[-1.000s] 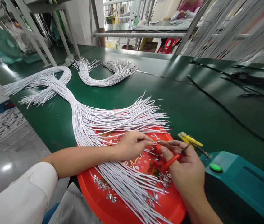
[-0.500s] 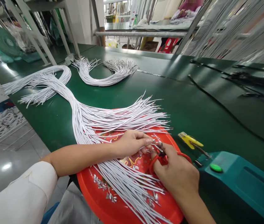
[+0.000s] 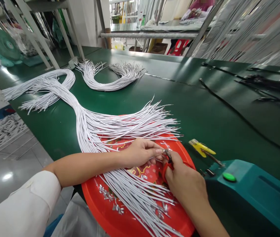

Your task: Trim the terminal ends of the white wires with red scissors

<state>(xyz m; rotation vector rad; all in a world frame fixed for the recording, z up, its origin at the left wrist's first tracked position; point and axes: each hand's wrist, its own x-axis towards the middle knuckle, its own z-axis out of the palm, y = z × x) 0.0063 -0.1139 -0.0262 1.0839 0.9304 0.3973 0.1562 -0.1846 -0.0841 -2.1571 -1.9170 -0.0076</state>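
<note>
My left hand [image 3: 142, 153] pinches the end of a white cable above a red tray [image 3: 93, 200]. Red-handled scissors [image 3: 167, 164] are gripped in my right hand [image 3: 183, 172], their blades at the fingertips of my left hand. The two hands nearly touch. A large bundle of white cables [image 3: 85, 128] lies over the tray, one fan of ends pointing right behind my hands and another [image 3: 135, 194] running toward the front. Small silvery scraps [image 3: 116, 207] lie in the tray.
A teal device [image 3: 258, 194] with a green button and yellow piece [image 3: 201, 148] stands right. Another cable bundle [image 3: 112, 86] lies farther back on the green table [image 3: 179, 102]. Black cords [image 3: 243, 118] cross the right side. A person [image 3: 199, 10] sits beyond.
My right hand has shifted slightly left with the scissors, and their handles now look closer together. My left hand has barely moved.
</note>
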